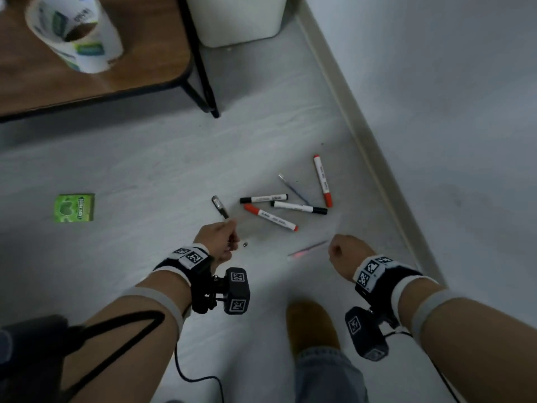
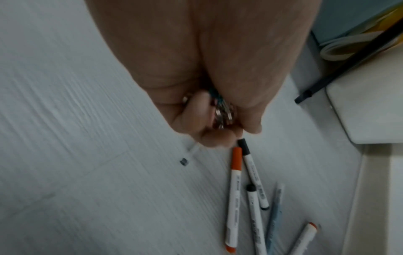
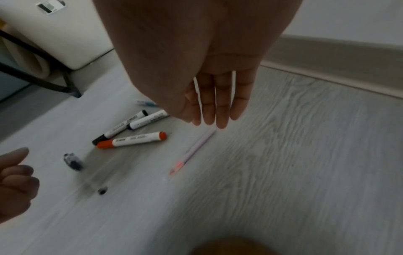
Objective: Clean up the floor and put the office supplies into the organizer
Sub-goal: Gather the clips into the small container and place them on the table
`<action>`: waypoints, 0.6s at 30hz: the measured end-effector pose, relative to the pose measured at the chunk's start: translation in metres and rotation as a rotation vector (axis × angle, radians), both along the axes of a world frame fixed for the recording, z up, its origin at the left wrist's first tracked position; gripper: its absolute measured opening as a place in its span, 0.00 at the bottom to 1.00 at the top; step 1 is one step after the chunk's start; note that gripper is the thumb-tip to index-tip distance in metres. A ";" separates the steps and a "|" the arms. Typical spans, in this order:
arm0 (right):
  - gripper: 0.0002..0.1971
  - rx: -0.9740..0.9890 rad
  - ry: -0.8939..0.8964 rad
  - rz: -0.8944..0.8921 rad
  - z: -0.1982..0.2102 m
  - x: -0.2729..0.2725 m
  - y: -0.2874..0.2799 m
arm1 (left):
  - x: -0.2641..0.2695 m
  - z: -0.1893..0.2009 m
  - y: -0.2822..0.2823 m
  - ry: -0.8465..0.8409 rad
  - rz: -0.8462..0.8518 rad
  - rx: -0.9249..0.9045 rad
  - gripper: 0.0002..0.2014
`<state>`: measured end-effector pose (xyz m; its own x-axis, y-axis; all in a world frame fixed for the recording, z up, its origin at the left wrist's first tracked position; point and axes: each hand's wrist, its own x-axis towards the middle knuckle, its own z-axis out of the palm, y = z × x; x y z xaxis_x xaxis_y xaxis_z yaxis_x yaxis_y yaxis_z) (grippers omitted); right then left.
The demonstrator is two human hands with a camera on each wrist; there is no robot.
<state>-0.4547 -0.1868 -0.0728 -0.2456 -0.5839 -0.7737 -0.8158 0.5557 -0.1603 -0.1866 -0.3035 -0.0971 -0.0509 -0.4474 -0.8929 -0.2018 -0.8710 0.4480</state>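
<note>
Several markers lie in a loose heap on the pale floor: two black-capped markers (image 1: 264,198) (image 1: 299,207) and two red ones (image 1: 270,217) (image 1: 323,180), with a thin blue pen (image 1: 293,189) among them. A clear pen with a black cap (image 1: 219,206) lies beside my left hand (image 1: 229,239). That hand's fingers are curled round small metallic things (image 2: 222,115) that I cannot identify. My right hand (image 3: 214,120) hovers with straight fingers just above a pink-and-lilac pen (image 3: 191,151) on the floor. No organizer is in view.
A green gum pack (image 1: 75,207) lies on the floor to the left. A low wooden table (image 1: 96,82) with a paper roll (image 1: 72,33) stands at the back left, and a white bin (image 1: 238,18) beside it. The wall's skirting (image 1: 363,141) runs along the right. My shoe (image 1: 312,324) is below.
</note>
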 end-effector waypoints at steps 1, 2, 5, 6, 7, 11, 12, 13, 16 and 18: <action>0.08 0.023 -0.007 0.016 0.001 0.007 0.004 | 0.008 -0.002 0.001 -0.047 -0.007 0.003 0.20; 0.09 0.033 -0.015 0.030 0.003 0.015 0.006 | 0.017 -0.003 0.003 -0.076 0.001 0.000 0.21; 0.05 0.024 -0.041 0.053 0.010 0.042 0.007 | 0.039 0.005 0.012 -0.086 0.089 -0.028 0.21; 0.05 0.014 -0.048 0.058 0.012 0.052 0.006 | 0.046 0.010 0.015 -0.086 0.116 -0.034 0.20; 0.05 0.002 -0.060 0.066 0.015 0.063 0.005 | 0.055 0.014 0.019 -0.095 0.135 -0.039 0.20; 0.03 0.013 -0.165 0.167 0.024 0.123 0.002 | 0.103 0.022 0.044 -0.182 0.178 -0.050 0.17; 0.03 0.031 -0.192 0.212 0.024 0.139 0.000 | 0.118 0.023 0.050 -0.171 0.185 -0.050 0.15; 0.02 0.044 -0.218 0.276 0.023 0.158 -0.004 | 0.136 0.024 0.054 -0.165 0.199 -0.051 0.14; 0.03 0.080 -0.255 0.452 0.017 0.201 -0.020 | 0.183 0.023 0.070 -0.219 0.270 -0.074 0.14; 0.06 0.090 -0.273 0.552 0.011 0.234 -0.027 | 0.217 0.023 0.085 -0.288 0.338 -0.130 0.15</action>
<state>-0.2211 -0.2141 -0.0613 0.2876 -0.4981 -0.8180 -0.9227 0.0849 -0.3761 0.0304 -0.2185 -0.0745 0.3594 -0.5054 -0.7844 -0.0483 -0.8496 0.5253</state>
